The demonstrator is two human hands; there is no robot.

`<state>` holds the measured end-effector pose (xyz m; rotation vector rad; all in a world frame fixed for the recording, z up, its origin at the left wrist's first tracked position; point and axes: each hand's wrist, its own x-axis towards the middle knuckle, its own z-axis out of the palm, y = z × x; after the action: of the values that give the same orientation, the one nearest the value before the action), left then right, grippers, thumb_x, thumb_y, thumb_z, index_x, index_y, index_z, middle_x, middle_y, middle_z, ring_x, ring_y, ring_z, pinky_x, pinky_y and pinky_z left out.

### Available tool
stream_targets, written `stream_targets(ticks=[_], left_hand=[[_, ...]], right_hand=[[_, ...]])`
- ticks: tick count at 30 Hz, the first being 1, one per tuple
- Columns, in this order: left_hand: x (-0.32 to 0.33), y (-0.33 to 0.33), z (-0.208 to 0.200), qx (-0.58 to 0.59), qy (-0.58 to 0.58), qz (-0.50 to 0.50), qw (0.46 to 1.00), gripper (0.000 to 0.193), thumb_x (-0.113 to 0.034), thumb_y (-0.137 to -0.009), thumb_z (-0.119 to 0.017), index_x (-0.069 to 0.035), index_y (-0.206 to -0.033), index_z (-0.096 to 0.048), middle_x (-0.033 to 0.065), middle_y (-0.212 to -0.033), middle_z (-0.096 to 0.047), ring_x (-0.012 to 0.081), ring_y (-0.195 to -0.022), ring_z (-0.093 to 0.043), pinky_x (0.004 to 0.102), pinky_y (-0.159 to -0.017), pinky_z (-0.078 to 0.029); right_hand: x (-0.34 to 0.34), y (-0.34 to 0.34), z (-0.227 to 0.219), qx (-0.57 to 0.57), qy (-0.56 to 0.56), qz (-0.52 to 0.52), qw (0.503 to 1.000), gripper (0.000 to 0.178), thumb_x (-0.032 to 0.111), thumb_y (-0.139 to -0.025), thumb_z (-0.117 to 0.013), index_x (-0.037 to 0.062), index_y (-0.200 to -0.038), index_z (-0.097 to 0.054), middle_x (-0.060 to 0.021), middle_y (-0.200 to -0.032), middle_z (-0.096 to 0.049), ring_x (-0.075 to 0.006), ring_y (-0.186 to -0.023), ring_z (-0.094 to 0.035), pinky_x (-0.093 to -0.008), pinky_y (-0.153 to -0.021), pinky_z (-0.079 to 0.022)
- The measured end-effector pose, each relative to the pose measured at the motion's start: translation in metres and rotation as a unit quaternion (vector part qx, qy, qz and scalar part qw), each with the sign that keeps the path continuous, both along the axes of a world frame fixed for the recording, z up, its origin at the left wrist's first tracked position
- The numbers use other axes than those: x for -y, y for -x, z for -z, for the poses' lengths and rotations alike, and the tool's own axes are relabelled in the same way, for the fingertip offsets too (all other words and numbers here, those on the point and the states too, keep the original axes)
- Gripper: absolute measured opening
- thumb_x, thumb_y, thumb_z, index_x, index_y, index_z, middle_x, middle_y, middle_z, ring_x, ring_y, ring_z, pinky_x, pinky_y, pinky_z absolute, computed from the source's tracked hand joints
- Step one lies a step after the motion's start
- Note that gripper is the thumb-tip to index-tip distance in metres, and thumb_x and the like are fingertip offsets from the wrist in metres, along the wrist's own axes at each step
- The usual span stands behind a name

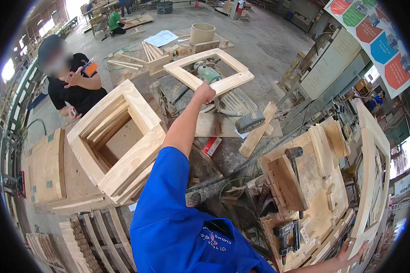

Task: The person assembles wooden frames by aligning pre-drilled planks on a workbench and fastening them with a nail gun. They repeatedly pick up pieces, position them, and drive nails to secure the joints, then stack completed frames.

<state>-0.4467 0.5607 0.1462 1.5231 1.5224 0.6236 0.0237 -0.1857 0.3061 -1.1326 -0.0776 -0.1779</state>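
My left arm reaches forward, and my left hand (205, 93) is closed on the near rail of a pale wooden frame (236, 81). That frame lies tilted over a green power tool (207, 72), which shows through its opening. At the lower right, my right hand (356, 255) grips the near end of another wooden frame (365, 182), which stands on edge beside a workbench (321, 193). To the left of my left arm is a stack of similar wooden frames (143, 109), with a hollow middle.
On the right bench lie a hammer (294, 154), a power driver (283, 235) and wood blocks. A loose board (258, 129) and a red-and-white box (212, 146) lie nearer the middle. A person in black (75, 84) stands beyond the stack. A metal cabinet (328, 68) rises at the right.
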Motion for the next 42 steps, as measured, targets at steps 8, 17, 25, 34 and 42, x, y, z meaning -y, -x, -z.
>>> stream_targets(ticks=[8, 17, 25, 34, 42], left_hand=[[-0.019, -0.006, 0.0, 0.06, -0.094, -0.029, 0.993, 0.066, -0.024, -0.09, -0.069, 0.003, -0.145, -0.047, 0.0198, -0.097, -0.077, 0.033, -0.082, -0.076, 0.043, -0.074, -0.06], [0.207, -0.054, -0.046, 0.481, 0.112, 0.249, 0.833, 0.048, -0.044, -0.111, -0.054, -0.002, -0.134, -0.061, 0.0138, -0.108, -0.075, 0.0173, -0.09, -0.072, 0.0295, -0.076, -0.06], [0.283, 0.001, -0.099, 0.614, 0.054, 0.08, 0.783, 0.054, -0.04, -0.11, -0.058, -0.003, -0.148, -0.043, 0.0118, -0.131, -0.064, 0.0191, -0.117, -0.067, 0.0332, -0.094, -0.059], [0.334, 0.164, -0.056, 0.641, -0.134, -0.201, 0.728, 0.048, -0.024, -0.105, -0.065, 0.0, -0.139, -0.041, 0.0232, -0.117, -0.069, 0.0332, -0.1, -0.076, 0.0458, -0.08, -0.068], [0.373, 0.335, -0.015, 0.487, -0.155, -0.33, 0.794, 0.047, -0.027, -0.102, -0.067, 0.002, -0.134, -0.047, 0.0204, -0.107, -0.072, 0.028, -0.088, -0.076, 0.0421, -0.074, -0.067]], right_hand=[[-0.057, 0.035, -0.004, 0.054, -0.035, -0.066, 0.996, 0.044, 0.026, -0.106, -0.061, -0.0005, -0.141, -0.061, -0.0179, -0.138, -0.065, -0.0307, -0.119, -0.066, -0.0462, -0.1, -0.058], [-0.205, 0.109, -0.021, -0.006, -0.093, -0.305, 0.948, 0.048, 0.026, -0.105, -0.064, -0.0049, -0.141, -0.055, -0.0183, -0.136, -0.066, -0.0317, -0.12, -0.066, -0.0516, -0.109, -0.053], [-0.327, 0.208, 0.043, 0.276, 0.079, -0.444, 0.849, 0.052, 0.028, -0.109, -0.058, -0.0077, -0.145, -0.05, -0.0252, -0.138, -0.06, -0.0362, -0.12, -0.065, -0.0494, -0.108, -0.052], [-0.382, 0.361, 0.107, -0.091, 0.016, -0.793, 0.602, 0.05, 0.028, -0.11, -0.054, -0.0058, -0.146, -0.046, -0.0178, -0.141, -0.06, -0.0294, -0.131, -0.059, -0.0475, -0.11, -0.05], [-0.433, 0.469, 0.164, -0.27, 0.067, -0.85, 0.448, 0.031, 0.014, -0.108, -0.06, 0.0062, -0.137, -0.054, -0.0088, -0.127, -0.068, -0.0236, -0.113, -0.068, -0.0414, -0.093, -0.06]])
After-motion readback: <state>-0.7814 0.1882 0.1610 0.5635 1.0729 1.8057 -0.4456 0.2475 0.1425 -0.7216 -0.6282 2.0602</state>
